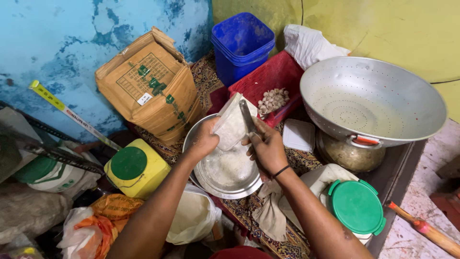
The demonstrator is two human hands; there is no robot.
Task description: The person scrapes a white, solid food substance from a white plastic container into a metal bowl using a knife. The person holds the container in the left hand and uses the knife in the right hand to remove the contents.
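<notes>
Far left: sacks and plastic bags [86,230] lay piled on the floor, with a yellow-tipped measuring stick [72,115] leaning across the blue wall. Next, a yellow canister with a green lid [135,168], and behind it a brown cardboard box [148,86], tilted and torn open at the top.

Centre: left hand [203,140] had its fingers curled around the lower edge of a white translucent container [231,123], gripping it tilted over a round steel plate [225,172]. White grainy stuff sat in the plate right under the container. Right hand [267,147] was closed around the handle of a knife [247,117], blade pressed against the container's side; a black band on that wrist. Plate rested on a patterned cloth [287,242].

Behind the hands: blue square bucket [242,43], then a red tray [273,76] holding garlic cloves [273,100]. A white square lid [299,135] lay just right of the right hand.

Right: large perforated metal colander [369,100] sat on top of a pot, white cloth behind it. Nearer, a white tub with a green lid [357,206]. Far right: a wooden handle [426,230] on the floor.
</notes>
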